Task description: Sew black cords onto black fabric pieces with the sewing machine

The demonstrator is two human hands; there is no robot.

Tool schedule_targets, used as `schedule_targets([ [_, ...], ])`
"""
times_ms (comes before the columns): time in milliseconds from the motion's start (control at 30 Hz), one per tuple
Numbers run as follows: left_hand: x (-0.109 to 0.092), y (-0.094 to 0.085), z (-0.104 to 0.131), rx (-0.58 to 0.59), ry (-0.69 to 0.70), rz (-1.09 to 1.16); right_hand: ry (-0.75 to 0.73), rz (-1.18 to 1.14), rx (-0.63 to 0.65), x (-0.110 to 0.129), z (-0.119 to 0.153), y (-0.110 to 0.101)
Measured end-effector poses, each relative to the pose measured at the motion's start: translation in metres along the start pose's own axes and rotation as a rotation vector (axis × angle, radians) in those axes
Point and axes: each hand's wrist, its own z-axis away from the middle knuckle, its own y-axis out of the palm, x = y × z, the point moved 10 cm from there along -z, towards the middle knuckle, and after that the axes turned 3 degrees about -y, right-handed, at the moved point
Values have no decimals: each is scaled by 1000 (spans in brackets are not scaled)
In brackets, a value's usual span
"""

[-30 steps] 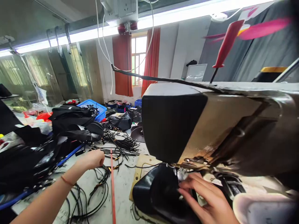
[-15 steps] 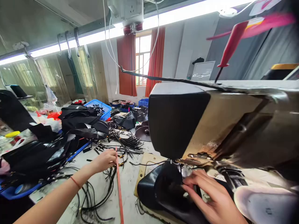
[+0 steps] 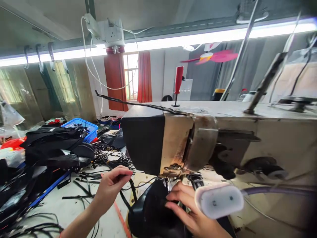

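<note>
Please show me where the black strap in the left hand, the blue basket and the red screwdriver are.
black strap (image 3: pixel 130 189): head view, on the curved part below the left hand's fingers.
blue basket (image 3: pixel 87 127): head view, on its front rim.
red screwdriver (image 3: pixel 178 79): head view, on the handle.

Needle hidden behind black piece (image 3: pixel 151 211)

The glossy black leather piece (image 3: pixel 151 215) under the needle was plain black, as was the thin black cord (image 3: pixel 128 195) beside it. The large sewing machine (image 3: pixel 223 145) had a dull beige metal body with a black end cover. A small white plastic lamp (image 3: pixel 219 200) carried two dark dots. The plastic mesh basket (image 3: pixel 85 127) was bright blue, the window curtains (image 3: pixel 145 76) rust red, the screwdriver handle (image 3: pixel 178 79) red.
</note>
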Motion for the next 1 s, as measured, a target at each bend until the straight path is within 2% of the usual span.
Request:
schedule_targets([
  [67,-30,6,7,-55,83,104,-3,-8,-7,2,1,2],
  [167,-79,16,24,-67,325,158,43,-16,-51,-4,5,3],
  [267,-115,28,40,34,557,179,72,-85,-99,-6,7,1],
  [333,-126,35,47,122,660,180,11,-183,-93,1,4,-1],
  [367,-127,37,48,146,689,156,-23,-212,-82,6,2,-3],
  [433,-124,34,48,110,722,68,-35,-230,-35,10,-1,-4],
  [533,-118,27,47,-11,761,-58,83,-245,15,2,-1,-2],
  [600,-118,27,50,-36,796,-83,113,-270,41,-1,1,2],
  [767,-122,31,53,-29,804,-62,85,-157,-15,-3,6,2],
  [867,-125,35,53,15,820,-22,43,-41,-27,0,5,0],
  [933,-119,39,45,51,745,-10,-20,63,-47,8,3,-4],
  [1000,-108,43,33,80,608,-7,-64,151,-68,14,2,-8],
])
